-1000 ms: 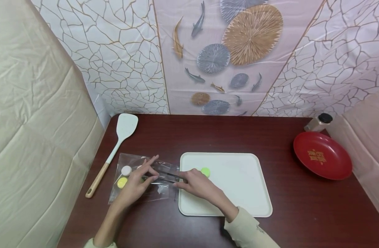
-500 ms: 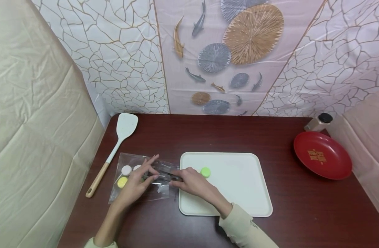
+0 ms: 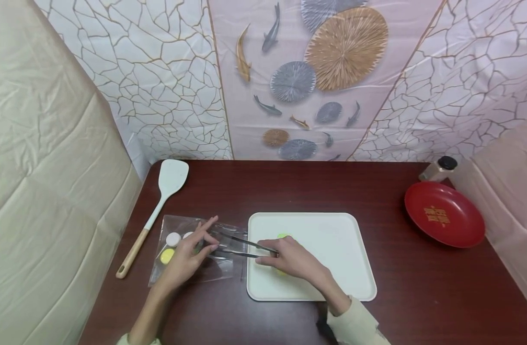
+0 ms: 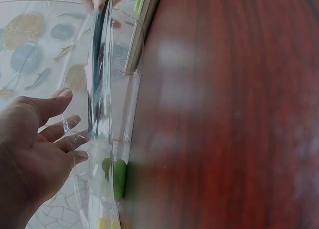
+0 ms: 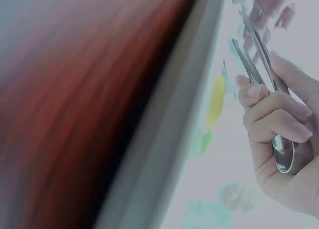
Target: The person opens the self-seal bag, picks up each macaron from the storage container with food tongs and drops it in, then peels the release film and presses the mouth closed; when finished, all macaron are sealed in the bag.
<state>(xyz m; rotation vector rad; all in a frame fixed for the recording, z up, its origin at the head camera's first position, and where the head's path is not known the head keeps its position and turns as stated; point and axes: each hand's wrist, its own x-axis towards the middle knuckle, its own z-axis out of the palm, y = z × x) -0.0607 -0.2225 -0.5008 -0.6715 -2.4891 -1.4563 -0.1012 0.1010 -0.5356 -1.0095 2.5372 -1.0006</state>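
On the table's left lies a clear plastic bag (image 3: 223,275) with round pieces inside: white (image 3: 173,239), yellow (image 3: 167,256) and green (image 4: 119,179). My left hand (image 3: 187,255) pinches the bag near its mouth with thumb and forefinger, other fingers spread. A pair of metal tongs (image 3: 248,243) is in the grip of my right hand (image 3: 301,261), over the left part of a white tray (image 3: 328,261). The tongs' arms stand spread, with their tips at the bag's mouth; what lies between them is unclear. A green piece and a yellow piece (image 5: 217,100) are on the tray, mostly behind my right hand.
At the left edge lies a white spatula (image 3: 172,178) with a wooden handle. A red plate (image 3: 444,214) and a black-lidded jar (image 3: 438,168) stand at the far right. A patterned curtain (image 3: 160,86) hangs behind the table.
My right hand first shifts slightly left, then draws back right over the tray with the tongs, whose arms spread wider. The left hand stays at the bag. The view shifts slightly.
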